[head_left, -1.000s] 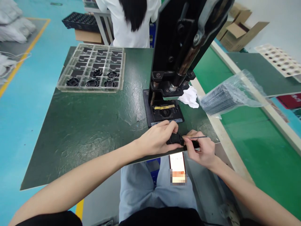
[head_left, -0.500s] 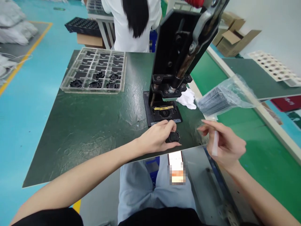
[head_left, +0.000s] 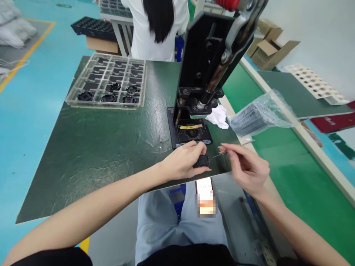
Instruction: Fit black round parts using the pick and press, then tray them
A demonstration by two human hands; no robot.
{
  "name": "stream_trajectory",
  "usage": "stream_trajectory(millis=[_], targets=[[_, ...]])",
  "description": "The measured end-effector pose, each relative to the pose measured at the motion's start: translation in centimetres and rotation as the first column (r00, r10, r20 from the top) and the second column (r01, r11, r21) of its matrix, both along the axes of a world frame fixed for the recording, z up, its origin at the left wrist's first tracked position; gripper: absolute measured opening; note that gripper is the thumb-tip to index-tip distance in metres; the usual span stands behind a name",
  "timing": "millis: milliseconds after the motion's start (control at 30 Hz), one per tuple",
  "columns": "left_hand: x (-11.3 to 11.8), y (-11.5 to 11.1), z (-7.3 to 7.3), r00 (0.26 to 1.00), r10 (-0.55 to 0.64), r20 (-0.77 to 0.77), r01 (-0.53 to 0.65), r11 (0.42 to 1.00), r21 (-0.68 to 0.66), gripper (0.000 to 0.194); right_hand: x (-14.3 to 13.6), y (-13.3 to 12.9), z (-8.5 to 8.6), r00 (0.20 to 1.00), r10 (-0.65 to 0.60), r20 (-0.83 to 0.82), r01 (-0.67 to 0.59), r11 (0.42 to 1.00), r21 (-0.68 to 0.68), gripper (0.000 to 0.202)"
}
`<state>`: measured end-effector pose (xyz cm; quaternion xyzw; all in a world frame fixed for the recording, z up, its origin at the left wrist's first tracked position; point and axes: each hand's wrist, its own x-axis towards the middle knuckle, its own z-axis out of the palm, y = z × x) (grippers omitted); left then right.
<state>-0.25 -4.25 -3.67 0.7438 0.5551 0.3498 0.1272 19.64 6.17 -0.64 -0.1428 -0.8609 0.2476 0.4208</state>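
Note:
My left hand (head_left: 184, 159) rests at the table's front edge, its fingers closed round a round black part (head_left: 203, 160) that lies on the green table. To the right, my right hand (head_left: 246, 164) pinches a thin, needle-like strip (head_left: 219, 155) whose tip points left toward the part. Just beyond my left hand stands a black hand press (head_left: 198, 107), with a yellow strip (head_left: 191, 126) across its base.
A clear tray (head_left: 140, 106) with black parts sits at the table's back left. Right of the press are a white cloth (head_left: 219, 117) and a plastic bag of thin dark strips (head_left: 249, 120). A phone (head_left: 204, 188) lies on my lap. A person (head_left: 155, 48) is beyond the table.
My right hand has moved left, closer to the black part. The thin strip now shows in its fingertips, and the white item seen against its palm no longer shows.

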Motion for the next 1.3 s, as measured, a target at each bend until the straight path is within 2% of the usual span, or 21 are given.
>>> stream_trajectory(millis=[133,267,600,800,867,967,1067,1300], targets=[[0.0,0.0,-0.2,1.000,-0.005,0.016,0.005,1.000,-0.003,0.042,-0.2,-0.2,-0.9,0.999,0.031,0.036,-0.029,0.998,-0.051,0.034],[0.0,-0.1,-0.2,1.000,-0.009,0.019,0.009,1.000,-0.002,0.040,-0.5,-0.4,-1.0,0.997,0.051,0.061,-0.048,0.998,-0.047,0.032],[0.0,0.0,-0.3,1.000,-0.013,-0.006,0.014,1.000,0.017,0.041,-0.3,0.0,-1.5,0.993,0.099,0.072,-0.104,0.991,0.081,0.036],[0.0,0.0,-0.2,1.000,-0.005,-0.005,0.005,1.000,0.014,0.041,-0.9,-0.1,-2.0,0.997,0.062,-0.054,-0.062,0.998,0.002,0.036],[0.0,0.0,-0.1,1.000,-0.001,-0.004,0.001,1.000,0.018,0.042,-1.0,-0.1,-1.9,0.998,0.055,-0.009,-0.055,0.997,-0.054,0.024],[0.1,0.0,0.0,1.000,0.002,-0.011,-0.002,1.000,0.032,0.043,-1.0,0.0,-1.7,0.989,0.116,0.097,-0.102,0.986,-0.132,0.010],[0.1,-0.1,0.1,1.000,0.012,-0.008,-0.012,1.000,0.011,0.043,-0.9,0.1,-2.1,0.981,0.148,0.125,-0.131,0.982,-0.135,0.010],[0.2,-0.1,0.1,0.999,0.037,0.037,-0.036,0.999,-0.017,0.046,-1.0,0.5,-3.3,0.986,0.156,0.062,-0.149,0.983,-0.107,0.016]])
